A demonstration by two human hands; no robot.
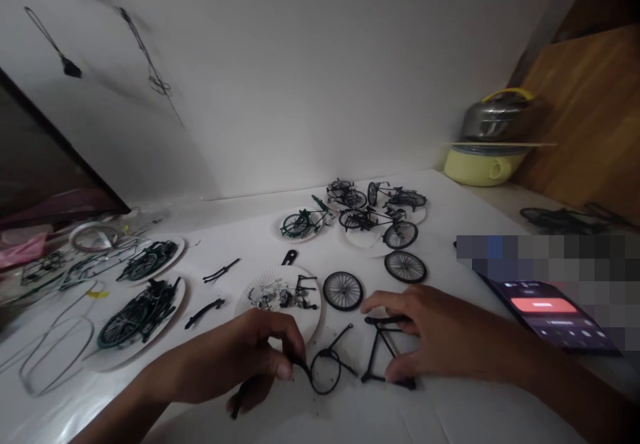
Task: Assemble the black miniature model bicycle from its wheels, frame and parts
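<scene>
Fingers (287,368) of the left hand (235,351) were pinched shut on a thin, dark curved strip (305,369), its far end meeting a black ring (326,393) on the worktop (480,411); couldn't tell if the two were joined. Right hand (440,334) was spread wide over a small black bike frame (387,344), thumb by its lower end, others by the upper bar; couldn't tell if any of them pressed on it. Frame lay on the worktop right of the ring, nearer the person than the spoked wheel (343,291).

Handling, my read: frame looked very light and stiff, thin tubes, likely to snap or bend if squeezed mid-span. Best hold was at a corner where tubes met, light pinch. Strip looked springier; best taken near its thicker middle, not twisted by the tip. Smooth finish, so probably a bit slippery.
</scene>
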